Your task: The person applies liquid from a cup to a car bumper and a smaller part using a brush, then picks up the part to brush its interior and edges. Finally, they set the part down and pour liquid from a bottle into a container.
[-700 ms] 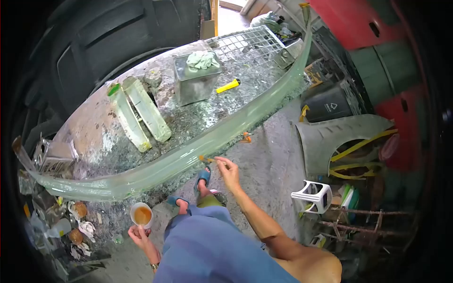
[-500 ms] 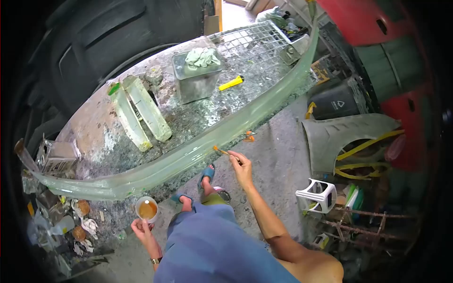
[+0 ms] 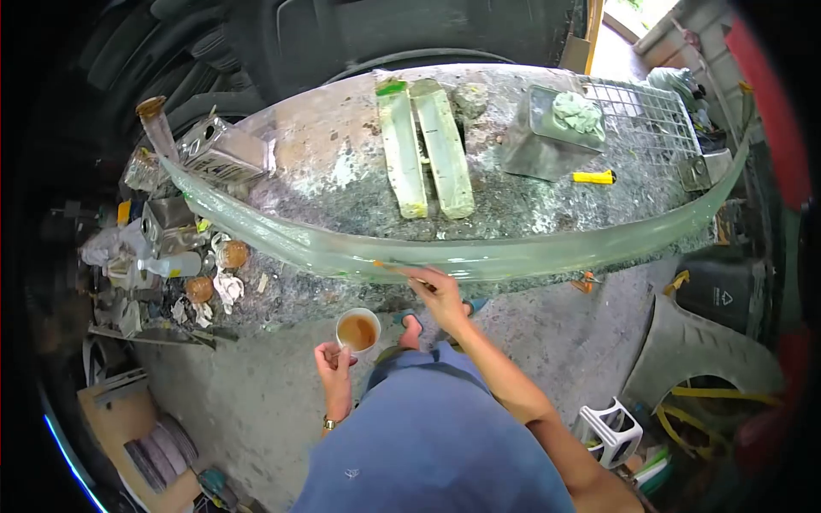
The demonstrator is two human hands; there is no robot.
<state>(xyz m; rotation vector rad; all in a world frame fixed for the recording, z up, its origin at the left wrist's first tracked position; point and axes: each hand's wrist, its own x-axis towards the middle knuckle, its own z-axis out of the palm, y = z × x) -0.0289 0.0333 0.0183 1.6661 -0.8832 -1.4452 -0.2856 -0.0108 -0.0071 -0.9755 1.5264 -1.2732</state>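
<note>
My right hand (image 3: pixel 441 296) is closed around the handle of a small paintbrush (image 3: pixel 395 268). Its orange-tinted tip meets the glossy face of a long, curved, translucent green fibreglass strip (image 3: pixel 547 256), which runs along the near edge of the workbench. Lower and to the left, my left hand (image 3: pixel 334 359) grips a white cup (image 3: pixel 339 336) by its side, with amber liquid inside. The cup is held in front of the bench, below the strip.
On the workbench (image 3: pixel 316 154) lie two pale trough-shaped pieces (image 3: pixel 445 154), a metal can (image 3: pixel 543 141) topped by a crumpled cloth, and a yellow-handled tool (image 3: pixel 593 178). Bottles and scraps crowd the left end. A white stool (image 3: pixel 611 432) and grey car fender (image 3: pixel 684 342) stand right.
My view has swung to the left. The brush has moved left along the strip, toward its middle. Both hands keep their hold, and the cup and brush are now closer together.
</note>
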